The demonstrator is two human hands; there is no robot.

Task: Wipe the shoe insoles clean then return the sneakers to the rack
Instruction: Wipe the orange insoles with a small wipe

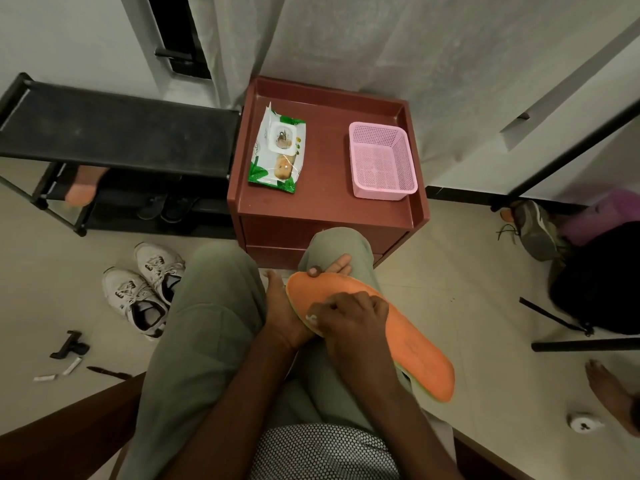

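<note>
At the lower centre of the frame the orange insole [377, 334] was gripped at its toe by the left hand [294, 306] while a white wipe [311, 318] was pinched against it by the right hand [353, 318], so the unsupported heel could probably flex and slip off the lap under hard rubbing.

Open top shelf on the shoe rack [114, 133], reachable from above and from the front. Lower tier crowded by dark sandals [166, 207] and a second orange insole [85, 188]. Bare strip on the counter [325, 209] between the wipes pack [277, 150] and the pink basket [382, 161] (raised rim all round). White sneakers [142, 292] on the floor just left of the knee [214, 265]; small clutter lies further left.
</note>
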